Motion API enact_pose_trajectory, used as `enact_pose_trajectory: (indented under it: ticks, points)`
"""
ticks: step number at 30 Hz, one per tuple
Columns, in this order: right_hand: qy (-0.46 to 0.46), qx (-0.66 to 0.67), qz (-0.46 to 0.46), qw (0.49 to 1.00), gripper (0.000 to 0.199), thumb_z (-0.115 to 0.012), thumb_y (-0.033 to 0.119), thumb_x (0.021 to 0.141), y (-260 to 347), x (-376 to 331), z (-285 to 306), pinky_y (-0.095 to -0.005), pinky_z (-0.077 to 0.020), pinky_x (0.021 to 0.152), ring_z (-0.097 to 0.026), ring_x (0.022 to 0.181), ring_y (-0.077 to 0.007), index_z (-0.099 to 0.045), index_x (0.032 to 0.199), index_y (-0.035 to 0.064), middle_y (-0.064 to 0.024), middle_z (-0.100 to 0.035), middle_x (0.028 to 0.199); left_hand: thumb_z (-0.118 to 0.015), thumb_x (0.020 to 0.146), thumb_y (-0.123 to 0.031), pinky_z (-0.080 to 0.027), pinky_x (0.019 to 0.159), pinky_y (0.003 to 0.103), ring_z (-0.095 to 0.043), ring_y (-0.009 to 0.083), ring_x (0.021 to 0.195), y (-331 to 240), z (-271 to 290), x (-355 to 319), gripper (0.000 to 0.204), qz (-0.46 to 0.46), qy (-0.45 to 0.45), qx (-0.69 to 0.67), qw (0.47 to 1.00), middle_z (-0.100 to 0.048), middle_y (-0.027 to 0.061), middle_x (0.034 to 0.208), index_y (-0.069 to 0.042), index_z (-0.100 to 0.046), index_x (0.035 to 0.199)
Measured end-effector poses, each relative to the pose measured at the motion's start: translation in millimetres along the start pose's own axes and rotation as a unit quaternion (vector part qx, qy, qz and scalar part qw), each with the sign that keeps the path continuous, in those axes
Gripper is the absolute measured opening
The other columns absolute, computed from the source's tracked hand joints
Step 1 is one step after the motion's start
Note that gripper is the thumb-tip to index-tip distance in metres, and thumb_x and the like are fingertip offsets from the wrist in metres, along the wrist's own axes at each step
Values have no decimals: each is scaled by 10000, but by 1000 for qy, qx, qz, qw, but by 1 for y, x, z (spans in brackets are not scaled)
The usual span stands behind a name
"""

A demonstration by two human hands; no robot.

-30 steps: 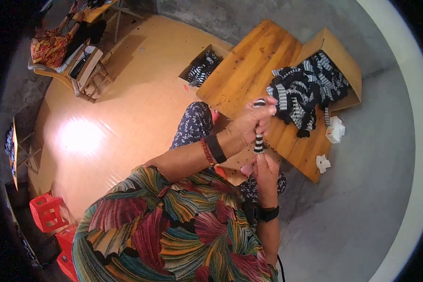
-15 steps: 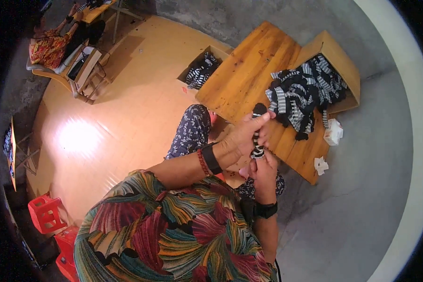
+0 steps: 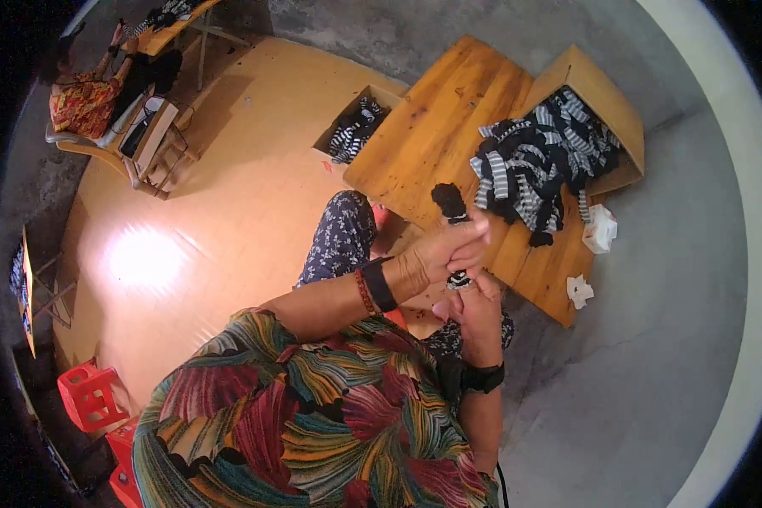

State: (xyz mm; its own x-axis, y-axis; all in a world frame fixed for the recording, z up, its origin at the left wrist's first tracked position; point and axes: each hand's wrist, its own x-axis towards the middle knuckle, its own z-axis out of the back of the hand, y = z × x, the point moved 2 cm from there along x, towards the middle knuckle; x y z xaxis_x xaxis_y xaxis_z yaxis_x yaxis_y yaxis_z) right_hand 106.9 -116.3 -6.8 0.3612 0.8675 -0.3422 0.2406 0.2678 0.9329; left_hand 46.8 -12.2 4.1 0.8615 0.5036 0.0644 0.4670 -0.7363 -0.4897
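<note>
The person's left hand [image 3: 453, 252] and right hand [image 3: 480, 306] are close together, both closed on one black-and-white striped knit piece [image 3: 449, 200], the left wrapped around its middle and the right pinching its lower end. The piece is held up in front of the lap, near the closest edge of the wooden tabletop [image 3: 436, 114]. A second ago the hands stood farther apart, with a length of stripes showing between them and a striped end at the top. Half a second ago a rounded black end had appeared just above the left hand; now that black end stands out longer and leans to the left, while only a short bit of stripes shows between the hands. The pile of striped knit pieces [image 3: 529, 161] spilling from the tipped cardboard box [image 3: 626, 118] looks unchanged, as do the white tissue packet [image 3: 599, 230] and crumpled tissue [image 3: 579, 291] by the tabletop's right edge. A co-worker [image 3: 85, 103] is seated in the upper left, as before, hands at another table [image 3: 171, 34].
</note>
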Motion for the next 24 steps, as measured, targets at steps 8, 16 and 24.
enact_pose_trajectory:
  ticks: [8, 16, 24]
  points:
    - [-52, 4, 4, 999, 188, -458, 212, 876, -10, -5, 1, -213, -395, 438, -380, 389, -68, -490, 756, 71, 36, -374, 490, -529, 825, -173, -459, 585, 323, -515, 170, 564, -19, 3, 5, 204, -25, -35, -34, 998, -496, 38, 641, -46, -513, 984]
    - [-92, -298, 183, 932, 247, -419, 179, 887, -20, -7, 16, -199, -393, 441, -518, 486, -75, -513, 745, 1, -20, -535, 566, -554, 799, -142, -399, 487, 288, -451, 142, 499, -30, 14, 17, 207, -74, 9, -65, 995, -449, 18, 610, -70, -496, 984]
    - [-40, -12, 34, 999, 195, -468, 212, 868, -6, -8, 0, -192, -346, 418, -372, 414, -52, -496, 745, 63, 28, -425, 522, -549, 803, -145, -314, 411, 242, -332, 84, 401, -6, -11, -1, 269, -81, -77, -4, 994, -333, -23, 522, -78, -465, 1049]
